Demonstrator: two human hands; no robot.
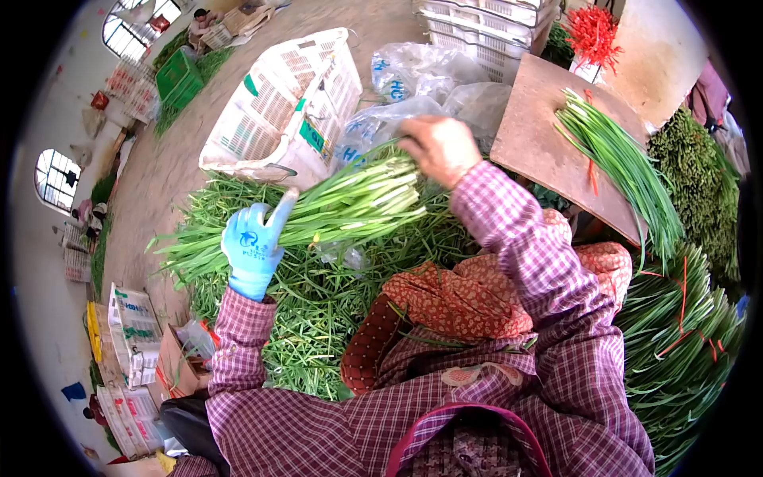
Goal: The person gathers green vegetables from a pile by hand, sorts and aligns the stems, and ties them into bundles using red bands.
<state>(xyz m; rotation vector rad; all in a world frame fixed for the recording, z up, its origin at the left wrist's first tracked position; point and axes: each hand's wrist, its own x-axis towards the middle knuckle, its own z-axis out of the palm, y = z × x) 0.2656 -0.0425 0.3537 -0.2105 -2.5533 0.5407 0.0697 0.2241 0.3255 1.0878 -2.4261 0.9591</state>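
Observation:
My left hand point(253, 245), in a light blue glove, holds a loose bunch of green chives point(342, 203) near its leafy end. The thumb lies over the leaves, and the other fingers are partly hidden. The pale stem ends point right. My right hand point(442, 149), bare and smeared by motion, is at the upper edge of the bunch by the stems; whether its fingers grip any is unclear. Beneath the bunch, a heap of loose chives point(306, 342) spreads around my knees.
A white plastic crate point(266, 95) stands ahead, with clear plastic bags point(429, 75) beside it. On a board point(540, 119) at right lies a tied chive bundle point(616, 159), near red ties point(594, 38). More tied bundles point(675, 358) are stacked at lower right. Other people sit far left.

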